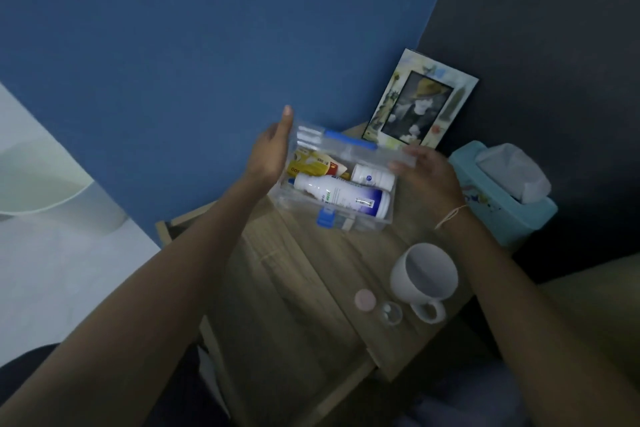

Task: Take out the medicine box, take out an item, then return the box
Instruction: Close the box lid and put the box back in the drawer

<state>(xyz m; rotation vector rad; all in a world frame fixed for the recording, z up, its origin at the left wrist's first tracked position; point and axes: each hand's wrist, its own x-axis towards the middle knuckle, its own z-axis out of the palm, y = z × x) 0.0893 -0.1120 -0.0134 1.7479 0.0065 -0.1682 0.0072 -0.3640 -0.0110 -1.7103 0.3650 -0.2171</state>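
Observation:
A clear plastic medicine box (304, 208) with a blue latch stands on the wooden bedside table (298, 288). Its lid (349, 146), with a blue handle, is raised over the back of the box. My left hand (272, 152) grips the lid's left end and my right hand (429, 173) holds its right end. Inside lie a large white bottle (343, 198), a smaller white bottle (372, 177) and a yellow packet (311, 165).
A white mug (424, 274) stands at the table's near right, with a small pink cap (364, 300) and a tiny clear jar (390, 313) beside it. A picture frame (422, 100) leans in the corner. A teal tissue box (505, 191) sits on the right.

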